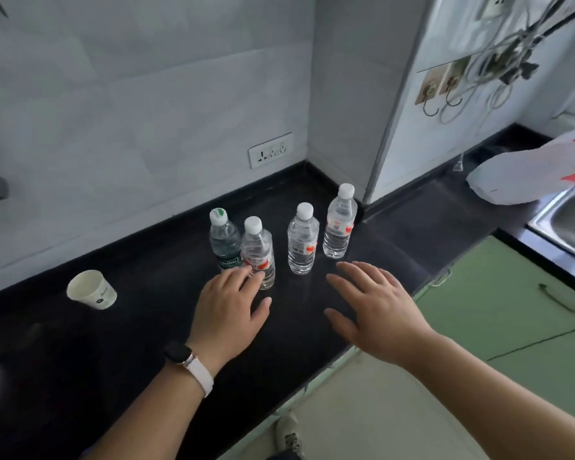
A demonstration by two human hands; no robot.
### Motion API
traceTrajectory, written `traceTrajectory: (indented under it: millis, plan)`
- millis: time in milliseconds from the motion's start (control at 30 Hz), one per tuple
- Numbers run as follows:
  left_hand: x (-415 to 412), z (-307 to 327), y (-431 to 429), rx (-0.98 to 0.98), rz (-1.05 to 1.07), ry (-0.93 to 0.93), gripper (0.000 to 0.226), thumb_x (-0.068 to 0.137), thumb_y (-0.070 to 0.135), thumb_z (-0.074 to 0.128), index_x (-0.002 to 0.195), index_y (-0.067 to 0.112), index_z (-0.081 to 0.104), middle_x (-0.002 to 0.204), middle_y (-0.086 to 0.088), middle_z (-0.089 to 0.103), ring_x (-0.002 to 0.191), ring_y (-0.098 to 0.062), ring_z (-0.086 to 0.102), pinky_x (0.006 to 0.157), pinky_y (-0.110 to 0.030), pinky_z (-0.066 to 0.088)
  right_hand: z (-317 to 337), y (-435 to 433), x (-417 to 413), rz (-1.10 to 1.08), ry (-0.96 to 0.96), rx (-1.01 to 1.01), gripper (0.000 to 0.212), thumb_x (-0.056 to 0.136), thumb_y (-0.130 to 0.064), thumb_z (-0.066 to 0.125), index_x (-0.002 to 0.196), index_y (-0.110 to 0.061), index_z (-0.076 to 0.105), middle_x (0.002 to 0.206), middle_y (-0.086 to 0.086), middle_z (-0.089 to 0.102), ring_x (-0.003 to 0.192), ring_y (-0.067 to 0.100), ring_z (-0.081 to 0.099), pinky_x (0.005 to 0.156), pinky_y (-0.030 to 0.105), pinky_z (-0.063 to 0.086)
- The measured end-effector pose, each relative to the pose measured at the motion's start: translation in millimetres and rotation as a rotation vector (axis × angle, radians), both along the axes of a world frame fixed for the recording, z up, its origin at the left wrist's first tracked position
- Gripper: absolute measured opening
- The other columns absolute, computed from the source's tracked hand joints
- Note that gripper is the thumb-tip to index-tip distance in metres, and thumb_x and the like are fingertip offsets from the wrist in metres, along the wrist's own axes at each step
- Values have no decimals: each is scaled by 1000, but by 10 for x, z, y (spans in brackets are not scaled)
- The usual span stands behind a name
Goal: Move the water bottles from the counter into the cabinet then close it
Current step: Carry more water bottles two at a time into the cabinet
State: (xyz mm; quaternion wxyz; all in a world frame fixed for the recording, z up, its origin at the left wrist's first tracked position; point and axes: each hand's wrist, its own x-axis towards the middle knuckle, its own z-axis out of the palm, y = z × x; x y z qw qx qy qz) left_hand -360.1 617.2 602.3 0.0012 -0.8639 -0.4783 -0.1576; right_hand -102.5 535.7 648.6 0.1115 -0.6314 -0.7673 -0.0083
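Both the left hand [228, 305] and right hand [377, 305] hover spread and empty before 4 full water bottles [301, 240], likely heavy, slick and best gripped mid-body.

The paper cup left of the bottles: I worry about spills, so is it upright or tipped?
Tipped. The paper cup lies tilted on the black counter, its open mouth facing up and left. No liquid shows inside.

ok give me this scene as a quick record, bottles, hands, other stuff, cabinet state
bottles: four upright on the black counter: green-label bottle, then three red-label bottles
left hand: left hand open, fingertips at the base of the second bottle
right hand: right hand open, holding nothing
other: paper cup at left, sink at right
cabinet: green cabinet door shut
progress: no bottle moved yet
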Motion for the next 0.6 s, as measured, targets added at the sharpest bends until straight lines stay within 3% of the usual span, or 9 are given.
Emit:
traceTrajectory:
  millis: [167, 333, 433, 600]
  plan:
    - [-187, -241, 359, -65, 75, -53, 53, 91, 46, 47, 126, 12, 69, 120, -5, 68, 110, -27, 64, 87, -42, 54, -310, 529, -234, -27, 63, -101, 58, 85, -58, 46, 125, -20, 63, 127, 0, 62, 117, 27, 59, 95, 41, 49]
    - [-319, -438, 519, -186, 199, -162, 51, 92, 46, 52, 124, 10, 66, 119, -6, 68, 107, -29, 65, 84, -41, 55, -542, 854, -420, -94, 298, -282, 64, 90, -55, 56, 144, -22, 43, 145, -5, 46, 129, 21, 48, 99, 35, 44]
    - [-302, -507, 649, -343, 349, -305, 50, 95, 39, 63, 136, 12, 57, 131, -5, 62, 118, -26, 59, 92, -39, 51, -613, 1061, -519, -139, 469, -374, 76, 88, -51, 64, 150, -24, 30, 152, -8, 37, 130, 15, 47, 100, 31, 42]
    - [-175, -575, 862, -488, 554, -613, 58, 90, 37, 71, 141, 26, 46, 138, 7, 53, 125, -11, 52, 96, -30, 45, -749, 1441, -730, -155, 671, -459, 98, 79, -46, 76, 154, -21, 18, 156, -2, 33, 141, 16, 36, 109, 36, 39]
